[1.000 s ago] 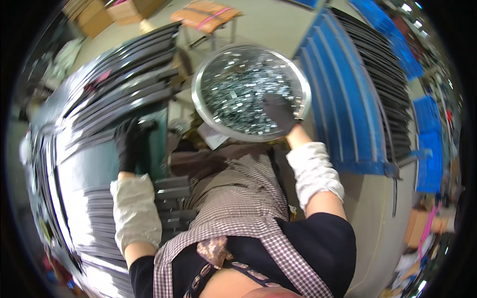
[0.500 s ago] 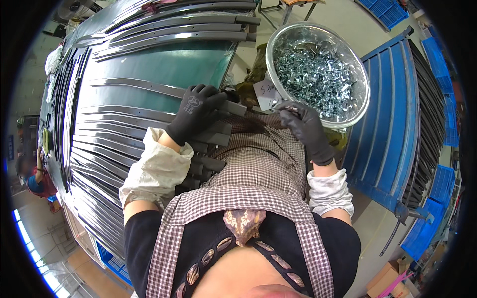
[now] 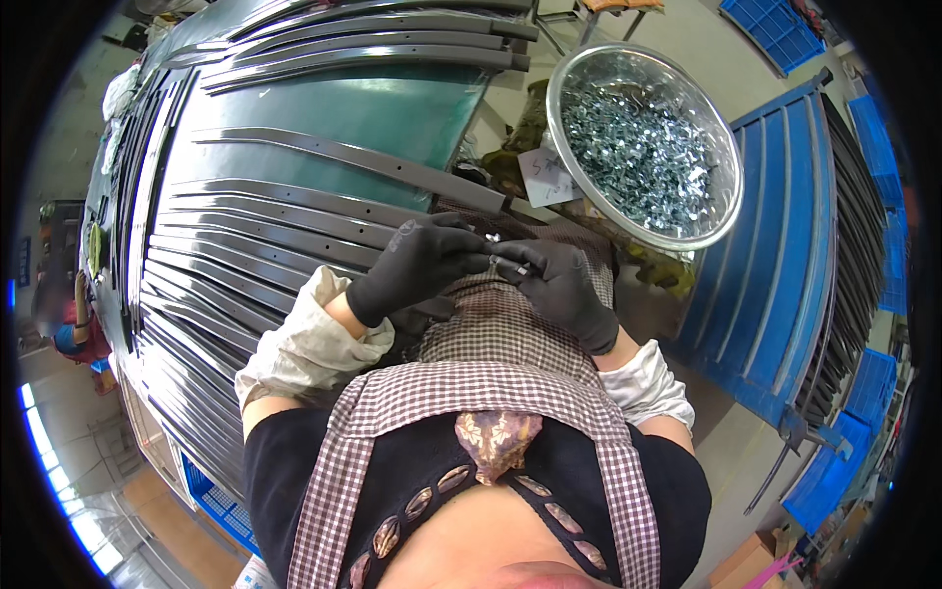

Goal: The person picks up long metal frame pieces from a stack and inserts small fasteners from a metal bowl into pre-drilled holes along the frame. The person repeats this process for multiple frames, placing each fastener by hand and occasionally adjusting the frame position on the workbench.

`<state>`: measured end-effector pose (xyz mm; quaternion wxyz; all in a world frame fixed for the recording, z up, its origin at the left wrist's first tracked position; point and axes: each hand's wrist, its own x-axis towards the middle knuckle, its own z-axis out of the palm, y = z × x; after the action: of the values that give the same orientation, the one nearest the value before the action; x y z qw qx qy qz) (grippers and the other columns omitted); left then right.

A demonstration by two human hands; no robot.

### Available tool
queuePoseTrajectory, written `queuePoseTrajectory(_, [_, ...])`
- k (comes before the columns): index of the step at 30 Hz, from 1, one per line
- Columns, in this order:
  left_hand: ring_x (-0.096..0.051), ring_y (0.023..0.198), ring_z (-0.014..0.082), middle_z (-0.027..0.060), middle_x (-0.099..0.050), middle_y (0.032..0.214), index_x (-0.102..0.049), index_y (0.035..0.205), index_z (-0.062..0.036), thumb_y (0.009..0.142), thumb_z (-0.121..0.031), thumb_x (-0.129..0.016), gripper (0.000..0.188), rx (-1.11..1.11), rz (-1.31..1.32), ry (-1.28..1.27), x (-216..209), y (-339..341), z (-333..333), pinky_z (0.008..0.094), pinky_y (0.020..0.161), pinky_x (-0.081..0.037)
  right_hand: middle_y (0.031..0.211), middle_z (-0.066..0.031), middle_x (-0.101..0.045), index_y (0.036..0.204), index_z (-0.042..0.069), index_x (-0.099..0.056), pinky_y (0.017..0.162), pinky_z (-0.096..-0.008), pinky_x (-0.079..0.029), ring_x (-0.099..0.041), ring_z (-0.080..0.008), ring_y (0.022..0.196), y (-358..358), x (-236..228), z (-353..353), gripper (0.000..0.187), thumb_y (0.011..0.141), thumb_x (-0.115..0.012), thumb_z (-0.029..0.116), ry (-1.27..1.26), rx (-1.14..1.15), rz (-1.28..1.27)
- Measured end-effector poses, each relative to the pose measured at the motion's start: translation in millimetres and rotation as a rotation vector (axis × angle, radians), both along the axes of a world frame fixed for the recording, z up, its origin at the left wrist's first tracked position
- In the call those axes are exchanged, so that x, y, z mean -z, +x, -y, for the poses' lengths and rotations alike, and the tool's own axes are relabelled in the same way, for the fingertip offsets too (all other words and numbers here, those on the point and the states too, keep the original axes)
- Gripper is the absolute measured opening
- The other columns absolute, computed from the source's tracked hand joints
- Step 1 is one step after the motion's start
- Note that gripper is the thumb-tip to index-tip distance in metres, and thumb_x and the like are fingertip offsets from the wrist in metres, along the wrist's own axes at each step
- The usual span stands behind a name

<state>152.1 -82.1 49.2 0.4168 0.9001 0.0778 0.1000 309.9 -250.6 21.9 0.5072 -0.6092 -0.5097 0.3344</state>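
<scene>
Black-gloved, the left hand (image 3: 420, 257) and right hand (image 3: 559, 280) meet over the checked apron (image 3: 481, 393), both on the near-left side of the bowl (image 3: 731, 196). The left hand's fingers are closed to a pinch at a bright clip (image 3: 493, 238); the right hand is curled closed, with a second metal piece (image 3: 523, 270) among its fingers. Whether the right fingertips also grip the clip cannot be told. Recommended practice: settle the clip's facing in the fingertips, keep spare pieces tucked in the palm, and work close to the body so that nothing drops. Left of the bowl, a dark strip (image 3: 353, 157) lies on the green table (image 3: 392, 118), its end overhanging the edge. The bowl itself contains many loose clips (image 3: 638, 147); right of it stands a blue rack (image 3: 756, 255). Far to the bowl's left, beyond the table, is a co-worker (image 3: 74, 339). Variance from half a second ago: the right hand was then apart, just beside the bowl's near rim, and the left hand lay over the strip; the hands are now together and the strip's end is uncovered.
</scene>
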Motion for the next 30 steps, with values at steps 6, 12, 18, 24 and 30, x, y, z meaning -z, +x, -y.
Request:
queuePoseTrajectory(6, [-0.064,0.083,0.0228,0.005,-0.063,0.09,-0.071,0.091,-0.0116,0.073,-0.017,-0.073,0.019,0.256,0.238,0.545,-3.7,5.8,-8.7,0.0363,0.07,-0.052,0.084,-0.0042,-0.067,0.107,-0.001,-0.067,0.068,-0.0277,-0.046,-0.055,-0.0087,0.072,9.5,4.0,2.9,0.033,0.088,-0.075,0.025,-0.233,-0.064,-0.445])
queuePoseTrajectory(12, [-0.063,0.085,0.0233,0.005,-0.063,0.09,-0.068,0.098,-0.0116,0.075,-0.02,-0.073,0.024,0.278,0.155,0.714,0.2,5.3,-5.7,0.0367,0.073,-0.052,0.079,-0.0044,-0.065,0.103,-0.003,-0.066,0.066,-0.0286,-0.045,-0.054,-0.0091,0.071,14.6,9.8,6.3,0.037,0.087,-0.075,0.029,-0.334,-0.087,-0.386])
queuePoseTrajectory(18, [-0.063,0.097,0.0282,0.0066,-0.067,0.108,-0.068,0.112,-0.0136,0.074,-0.028,-0.077,0.042,0.066,0.083,0.658,18.8,13.7,-44.8,0.0442,0.086,-0.049,0.085,-0.0129,-0.067,0.116,-0.001,-0.064,0.071,-0.035,-0.049,-0.062,-0.0201,0.075,24.0,11.5,5.4,0.041,0.087,-0.073,0.026,-0.241,0.069,-0.039])
queuePoseTrajectory(24, [-0.062,0.102,0.0314,0.0096,-0.067,0.107,-0.071,0.113,-0.0108,0.071,-0.02,-0.081,0.044,-0.019,-0.007,0.475,16.3,20.0,-82.8,0.0417,0.095,-0.046,0.104,-0.0205,-0.068,0.123,0.002,-0.059,0.08,-0.0434,-0.053,-0.067,-0.0355,0.093,40.2,28.0,-11.8,0.042,0.088,-0.069,0.022,-0.144,0.153,0.476])
queuePoseTrajectory(30, [-0.061,0.096,0.0303,0.0084,-0.067,0.101,-0.073,0.11,-0.0115,0.071,-0.016,-0.08,0.04,0.007,-0.016,0.393,17.0,30.0,-83.4,0.0422,0.092,-0.047,0.096,-0.018,-0.068,0.118,0.006,-0.062,0.075,-0.044,-0.052,-0.067,-0.0349,0.087,44.4,39.2,-35.2,0.036,0.085,-0.07,0.017,0.088,0.106,0.601])
